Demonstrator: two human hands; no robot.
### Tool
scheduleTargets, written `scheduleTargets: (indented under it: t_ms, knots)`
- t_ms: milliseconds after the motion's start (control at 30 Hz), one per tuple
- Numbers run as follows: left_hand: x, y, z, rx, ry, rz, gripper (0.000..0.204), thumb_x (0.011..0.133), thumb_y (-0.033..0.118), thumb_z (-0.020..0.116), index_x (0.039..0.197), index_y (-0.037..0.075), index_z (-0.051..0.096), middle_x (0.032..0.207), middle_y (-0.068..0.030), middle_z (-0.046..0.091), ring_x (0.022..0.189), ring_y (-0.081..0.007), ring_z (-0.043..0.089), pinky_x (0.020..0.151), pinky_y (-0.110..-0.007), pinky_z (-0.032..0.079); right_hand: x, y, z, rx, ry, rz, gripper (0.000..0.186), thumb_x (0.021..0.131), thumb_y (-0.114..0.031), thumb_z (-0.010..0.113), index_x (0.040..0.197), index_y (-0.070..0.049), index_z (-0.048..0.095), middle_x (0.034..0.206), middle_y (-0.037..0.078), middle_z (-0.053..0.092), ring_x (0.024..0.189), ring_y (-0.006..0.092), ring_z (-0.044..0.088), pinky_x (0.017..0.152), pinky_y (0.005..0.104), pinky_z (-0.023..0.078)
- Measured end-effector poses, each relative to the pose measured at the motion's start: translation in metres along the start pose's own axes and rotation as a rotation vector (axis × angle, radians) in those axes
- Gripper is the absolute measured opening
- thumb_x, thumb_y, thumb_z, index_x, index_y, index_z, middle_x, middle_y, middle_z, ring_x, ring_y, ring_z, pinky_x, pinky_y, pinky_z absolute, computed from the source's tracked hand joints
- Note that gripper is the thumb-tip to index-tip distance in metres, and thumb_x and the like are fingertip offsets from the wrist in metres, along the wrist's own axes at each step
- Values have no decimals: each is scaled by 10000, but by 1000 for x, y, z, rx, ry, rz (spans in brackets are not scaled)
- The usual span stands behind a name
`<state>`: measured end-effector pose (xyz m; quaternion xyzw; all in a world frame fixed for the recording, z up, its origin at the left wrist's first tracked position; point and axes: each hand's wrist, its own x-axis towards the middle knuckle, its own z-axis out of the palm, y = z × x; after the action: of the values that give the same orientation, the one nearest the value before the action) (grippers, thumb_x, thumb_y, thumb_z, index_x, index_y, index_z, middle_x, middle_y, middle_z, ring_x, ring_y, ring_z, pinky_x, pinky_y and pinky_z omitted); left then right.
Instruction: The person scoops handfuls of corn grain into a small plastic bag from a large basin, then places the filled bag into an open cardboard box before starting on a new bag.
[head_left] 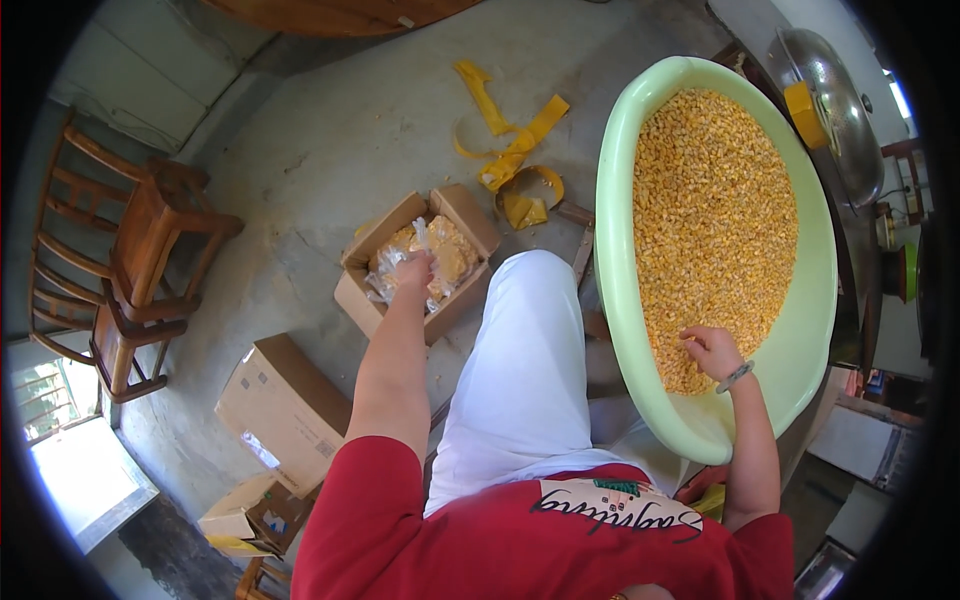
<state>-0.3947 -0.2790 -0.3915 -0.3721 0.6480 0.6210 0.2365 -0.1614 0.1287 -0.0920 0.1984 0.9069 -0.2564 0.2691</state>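
Note:
My left hand (415, 268) is closed on a clear plastic bag (420, 236) in an open cardboard box (355, 300) on the floor, left of my knee; yellow contents (454, 255) show through the plastic. My right hand (708, 350), wearing a bracelet, is over the yellow corn kernels (715, 200) in a large pale green plastic tub (815, 330) on my right. Its fingers are loosely bent and apart, near the surface of the corn; I cannot make out anything held in them.
Wooden chairs (165, 235) stand at the left. More cardboard boxes (280, 405) lie at lower left. Torn yellow strips (525, 140) lie on the concrete floor (330, 110). Beyond the tub are a dark table and a shiny metal vessel (840, 120). A round wooden piece (340, 15) is at the top.

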Motion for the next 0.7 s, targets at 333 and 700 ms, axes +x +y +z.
scheduleTargets:
  t_ms: [333, 700]
  knots:
    - [-42, 18, -16, 1544, 37, 577, 239, 801, 96, 489, 972, 103, 655, 1041, -131, 589, 937, -270, 599, 775, -364, 492, 0, -1, 1, 38, -23, 56, 162, 824, -129, 545, 924, -28, 623, 666, 113, 616, 571, 177, 595, 551, 299, 470]
    - [-34, -5, -4, 1537, -138, 371, 298, 818, 154, 486, 1080, 46, 577, 1172, -169, 511, 1081, -301, 520, 886, -364, 440, 3, 5, 3, 28, -30, 107, 159, 823, -138, 553, 930, -51, 632, 660, 108, 616, 566, 173, 591, 540, 292, 467]
